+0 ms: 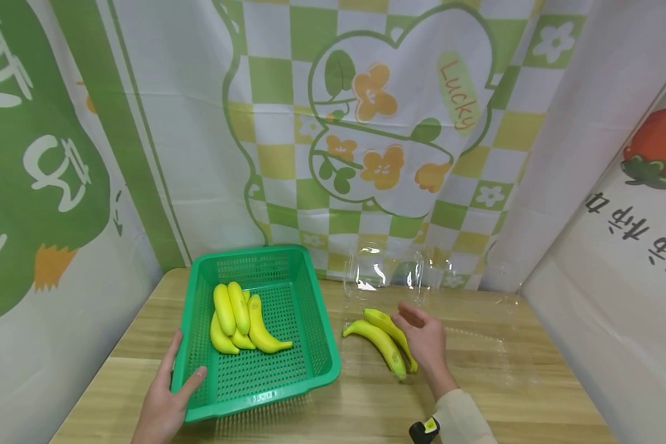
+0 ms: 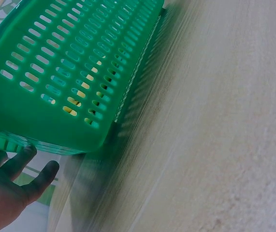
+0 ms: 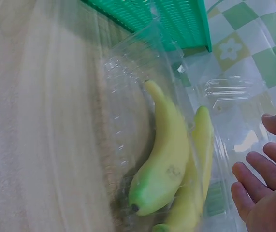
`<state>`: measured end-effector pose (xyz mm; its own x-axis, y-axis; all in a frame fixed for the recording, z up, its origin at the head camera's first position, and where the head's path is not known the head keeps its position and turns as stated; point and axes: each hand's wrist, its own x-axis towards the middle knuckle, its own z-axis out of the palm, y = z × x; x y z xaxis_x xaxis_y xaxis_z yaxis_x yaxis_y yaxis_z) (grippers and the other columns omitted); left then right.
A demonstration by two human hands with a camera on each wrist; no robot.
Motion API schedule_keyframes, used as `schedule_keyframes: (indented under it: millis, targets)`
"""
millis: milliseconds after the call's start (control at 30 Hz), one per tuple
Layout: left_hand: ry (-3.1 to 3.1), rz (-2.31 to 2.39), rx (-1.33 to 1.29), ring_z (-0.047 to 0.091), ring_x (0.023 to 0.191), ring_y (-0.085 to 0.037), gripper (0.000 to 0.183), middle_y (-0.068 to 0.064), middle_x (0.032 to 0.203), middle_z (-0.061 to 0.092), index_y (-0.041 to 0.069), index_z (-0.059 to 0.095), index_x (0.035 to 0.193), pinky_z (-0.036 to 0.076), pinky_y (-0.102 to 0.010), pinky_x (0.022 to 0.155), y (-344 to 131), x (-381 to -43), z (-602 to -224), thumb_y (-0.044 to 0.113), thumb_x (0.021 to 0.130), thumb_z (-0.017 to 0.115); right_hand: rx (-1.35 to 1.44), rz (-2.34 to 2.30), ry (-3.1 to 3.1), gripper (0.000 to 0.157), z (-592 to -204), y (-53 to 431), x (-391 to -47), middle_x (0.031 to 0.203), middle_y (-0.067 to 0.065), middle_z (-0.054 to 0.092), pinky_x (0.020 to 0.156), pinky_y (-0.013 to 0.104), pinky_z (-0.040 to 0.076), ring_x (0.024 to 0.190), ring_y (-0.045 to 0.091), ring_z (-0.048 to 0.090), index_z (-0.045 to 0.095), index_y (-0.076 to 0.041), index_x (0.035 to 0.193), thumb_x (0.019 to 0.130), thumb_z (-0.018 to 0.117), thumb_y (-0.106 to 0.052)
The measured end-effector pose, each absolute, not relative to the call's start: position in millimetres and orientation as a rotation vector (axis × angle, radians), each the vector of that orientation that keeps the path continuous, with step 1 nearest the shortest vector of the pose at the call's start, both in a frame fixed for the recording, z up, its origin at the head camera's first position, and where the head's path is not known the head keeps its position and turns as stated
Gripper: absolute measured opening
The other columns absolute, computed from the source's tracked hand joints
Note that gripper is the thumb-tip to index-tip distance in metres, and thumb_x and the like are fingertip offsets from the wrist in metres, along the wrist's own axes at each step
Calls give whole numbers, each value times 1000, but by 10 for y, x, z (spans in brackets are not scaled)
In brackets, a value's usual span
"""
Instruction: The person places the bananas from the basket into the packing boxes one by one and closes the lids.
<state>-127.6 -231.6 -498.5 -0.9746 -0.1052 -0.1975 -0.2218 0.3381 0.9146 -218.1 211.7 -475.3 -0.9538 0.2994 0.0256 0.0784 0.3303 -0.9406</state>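
On the left stands a green plastic basket (image 1: 266,398) with several yellow bananas (image 1: 262,330) in it. My left hand (image 1: 163,391) holds its left rim, thumb over the inside and fingers along the outer wall. In the left wrist view, the left fingers (image 2: 17,162) show at the basket's underside edge. Two bananas (image 1: 380,345) lie side by side in a clear plastic clamshell box (image 3: 128,72), its lid (image 1: 385,265) raised at the back. Over the box, just right of these bananas, is my right hand (image 1: 424,339), fingers relaxed and holding nothing.
Both containers share a wooden table (image 1: 361,413). A patterned cloth (image 1: 277,154) hangs right behind them, and printed sheets close off the left and right sides. The clear box's right part (image 1: 477,351) spreads over the table.
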Motion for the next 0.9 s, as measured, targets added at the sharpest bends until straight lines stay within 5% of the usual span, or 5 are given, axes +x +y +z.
schedule_keyframes:
  millis: [233, 500, 667, 800, 900]
  targets:
    - [2470, 1731, -312, 47, 147, -50, 93, -28, 177, 6, 34, -17, 169, 62, -36, 99, -2315, -1280, -4992, 42, 111, 55, -346, 1724, -2363, 42, -4680, 2089, -2209, 140, 14, 72, 95, 15, 58, 125, 28, 72, 71, -13, 138, 97, 79, -20]
    - [2481, 1725, -309, 42, 150, -51, 92, -22, 179, -2, 34, -16, 169, 61, -28, 96, -2315, -1273, -4976, 43, 111, 55, -307, 1771, -2335, 46, -4615, 2084, -2227, 144, 11, 70, 98, 18, 58, 130, 29, 69, 68, -12, 141, 98, 78, -23]
    - [2488, 1717, -303, 41, 151, -52, 93, -21, 179, -2, 34, -16, 169, 61, -35, 101, -2313, -1278, -4979, 42, 111, 55, -311, 1801, -2311, 47, -4564, 2053, -2258, 145, 12, 69, 97, 18, 59, 130, 29, 68, 67, -12, 143, 98, 78, -24]
    - [2491, 1724, -302, 43, 149, -52, 92, -22, 179, -1, 34, -16, 169, 61, -32, 98, -2315, -1276, -4988, 42, 111, 55, -311, 1815, -2314, 48, -4515, 2012, -2283, 146, 12, 68, 104, 30, 59, 131, 29, 67, 66, -13, 144, 98, 78, -25]
    - [2494, 1725, -306, 41, 150, -54, 92, -23, 179, -1, 35, -16, 169, 60, -42, 105, -2309, -1269, -4990, 42, 111, 55, -315, 1820, -2312, 48, -4479, 1981, -2296, 145, 11, 69, 107, 33, 59, 131, 28, 67, 67, -14, 143, 98, 78, -25]
